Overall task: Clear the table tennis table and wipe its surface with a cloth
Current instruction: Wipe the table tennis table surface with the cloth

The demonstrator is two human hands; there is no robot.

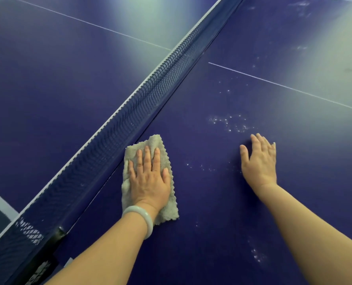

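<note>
Left hand pressing cloth flat beside net, fingers straight, right hand resting on table, fingers relaxed

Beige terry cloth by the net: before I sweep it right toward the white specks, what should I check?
1. Left hand pressing flat on the beige terry cloth: ok.
2. Cloth lying flat on the dark blue table surface: ok.
3. White speck patch not yet wiped: ok, it is there.
4. Right hand out of the sweep: not ok, it rests flat on the table right beside the specks.
5. Cloth's underside clean: cannot tell.
</note>
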